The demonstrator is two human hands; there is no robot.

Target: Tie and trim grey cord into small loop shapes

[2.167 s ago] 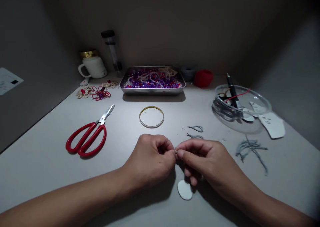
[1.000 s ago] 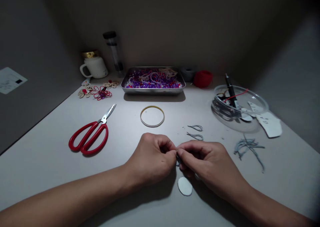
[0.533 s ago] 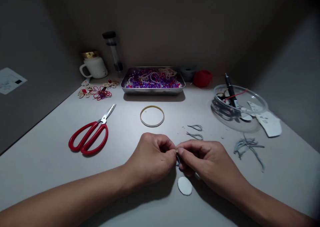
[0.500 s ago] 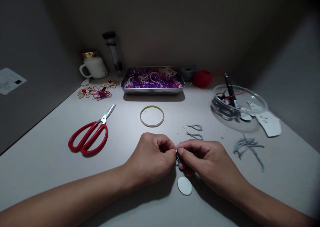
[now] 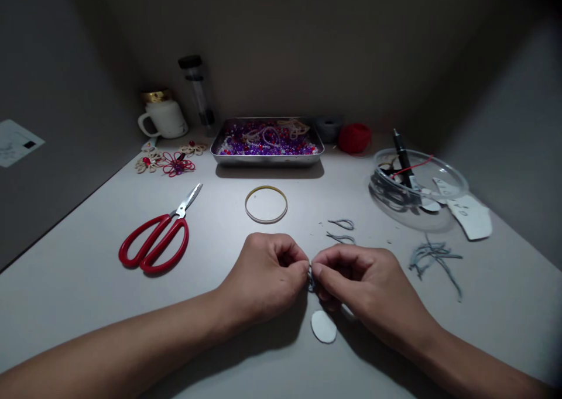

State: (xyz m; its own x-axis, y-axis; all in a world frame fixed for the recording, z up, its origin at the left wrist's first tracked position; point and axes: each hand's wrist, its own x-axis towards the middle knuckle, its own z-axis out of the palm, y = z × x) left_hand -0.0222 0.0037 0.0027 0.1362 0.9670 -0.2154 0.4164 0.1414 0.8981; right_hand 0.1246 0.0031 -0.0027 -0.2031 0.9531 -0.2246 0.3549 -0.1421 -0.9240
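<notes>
Both hands meet low in the middle of the head view, fingertips nearly touching. My left hand is closed in a pinch on a small piece of grey-blue cord. From the other side my right hand pinches the same cord; most of it is hidden behind the fingers. Just below the hands a white oval disc lies on the table. Beyond my right hand rest two cord loops, an upper loop and a lower loop, the lower close to the knuckles.
Red-handled scissors lie at left, a thin hoop in the middle. A metal tray of beads stands behind, beside red yarn. At right are a clear bowl, cut cords and white scrap. A mug stands back left.
Almost nothing differs. The fingertips of my right hand have shifted slightly against the cord, and a small gap now shows between the two hands.
</notes>
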